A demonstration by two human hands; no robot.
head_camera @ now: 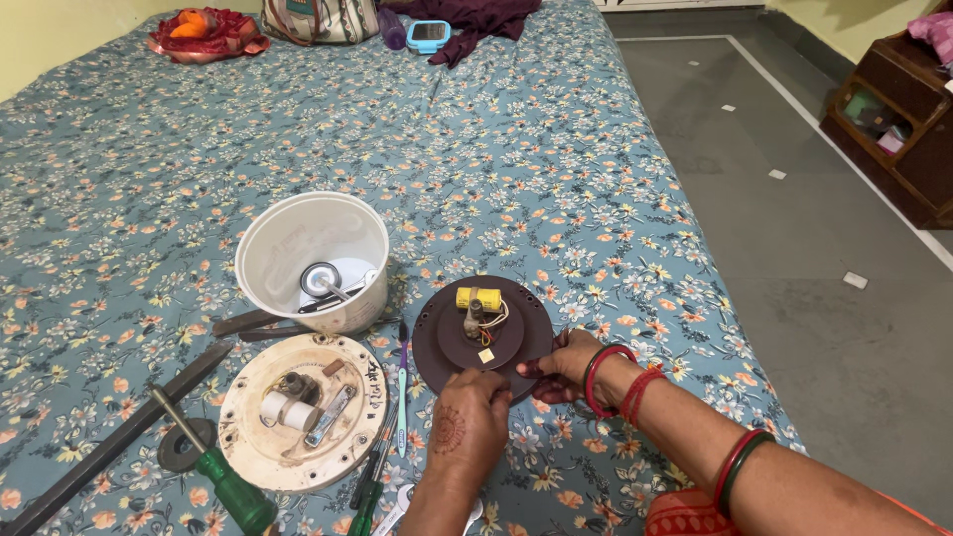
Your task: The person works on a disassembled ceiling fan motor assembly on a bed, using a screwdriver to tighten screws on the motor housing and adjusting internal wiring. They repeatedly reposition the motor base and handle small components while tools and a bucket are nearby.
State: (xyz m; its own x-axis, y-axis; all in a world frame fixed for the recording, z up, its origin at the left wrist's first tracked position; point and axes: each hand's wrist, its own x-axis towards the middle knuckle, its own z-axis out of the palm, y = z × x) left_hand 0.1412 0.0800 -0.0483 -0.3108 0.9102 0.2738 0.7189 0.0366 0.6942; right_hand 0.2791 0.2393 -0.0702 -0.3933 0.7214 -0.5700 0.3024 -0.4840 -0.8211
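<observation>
A dark brown round fan-motor disc (pixel 442 328) lies on the flowered bed sheet, with a yellow capacitor (pixel 477 298) and wires at its centre. My left hand (pixel 469 422) rests on the disc's near edge, fingers curled over it. My right hand (pixel 564 363), with red bangles on the wrist, grips the disc's right near edge. Left of the disc lies a cream round motor plate (pixel 303 410) with small parts on it.
A white plastic bucket (pixel 313 260) lies tilted with small parts inside. A green-handled screwdriver (pixel 220 479), a dark metal bar (pixel 109 444), a black washer (pixel 184 447) and thin tools (pixel 402 382) lie around. The bed's right edge drops to a grey floor (pixel 794 248). Bags and cloth lie at the far end.
</observation>
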